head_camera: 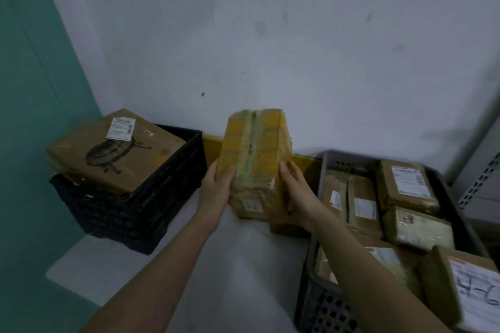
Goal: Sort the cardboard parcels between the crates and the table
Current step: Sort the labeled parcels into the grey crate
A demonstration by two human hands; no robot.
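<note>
Both hands hold a tape-wrapped yellow-brown parcel [255,154] above the middle of the white table [235,273]. My left hand [216,186] grips its left side and my right hand [296,188] grips its right side. The parcel stands tilted, its lower end close to another small parcel [250,207] on the table. At the left, a black crate [151,197] carries a large brown parcel [113,149] with a drawing and a white label. At the right, a grey crate [328,162] and a dark crate [322,305] hold several labelled parcels [407,184].
A white wall rises right behind the table, with a yellow strip [303,162] along its foot. A teal wall [32,116] borders the left. Grey metal shelving [481,184] stands at the far right. A parcel with handwriting [470,284] lies at the right edge.
</note>
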